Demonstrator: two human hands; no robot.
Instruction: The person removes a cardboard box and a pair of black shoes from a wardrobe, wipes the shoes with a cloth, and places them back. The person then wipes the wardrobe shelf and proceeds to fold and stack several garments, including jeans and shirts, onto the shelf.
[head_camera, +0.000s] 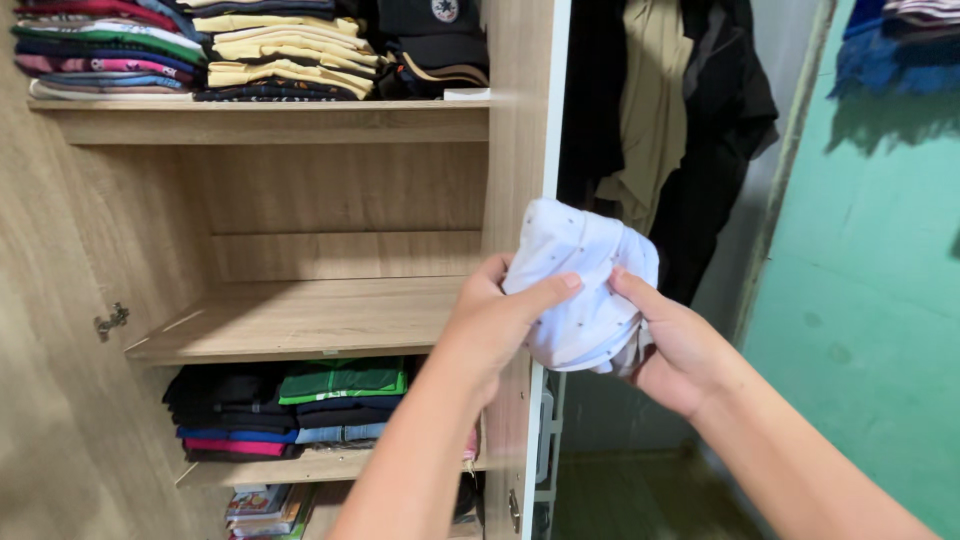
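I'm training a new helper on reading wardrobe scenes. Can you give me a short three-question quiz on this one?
1. True or false: both hands hold the white cloth.
2. Which shelf has nothing on it? A) top B) middle C) lower
3. What colour is the folded garment on top of the lower stack?

Key:
1. True: the left hand and right hand both grip it.
2. B, the middle one.
3. Green: the green garment.
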